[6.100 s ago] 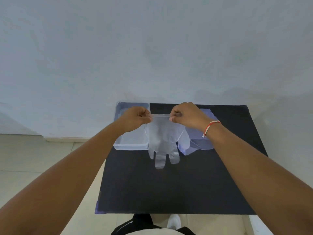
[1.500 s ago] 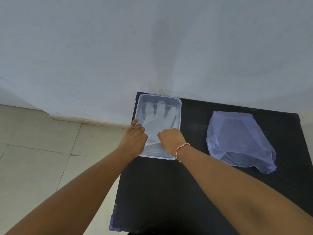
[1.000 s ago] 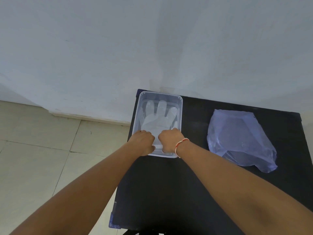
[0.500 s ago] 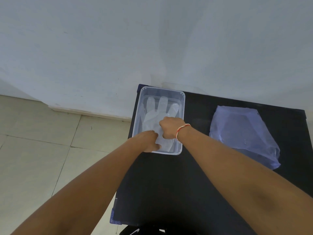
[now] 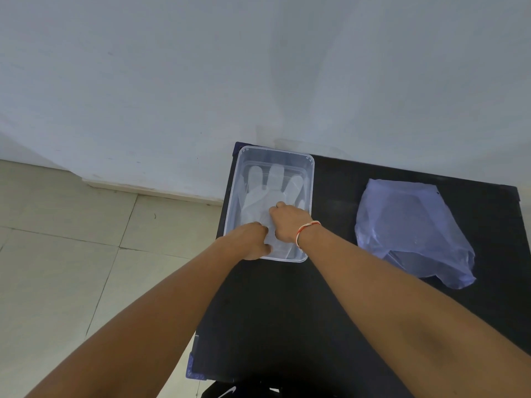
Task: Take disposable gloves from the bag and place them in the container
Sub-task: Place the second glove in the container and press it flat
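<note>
Glove (image 5: 268,193) now flat in container (image 5: 232,202) at bench (image 5: 287,311) far-left; R hand (image 5: 288,222) moved fwd, pressing cuff; L hand (image 5: 253,239) curled at near rim; grip states unclear; bag (image 5: 408,231) next, prob.

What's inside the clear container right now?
A clear disposable glove lies flat in the container, its finger parts pointing toward the wall. The right hand presses on its cuff end and the left hand covers the near corner, hiding what is beneath.
</note>
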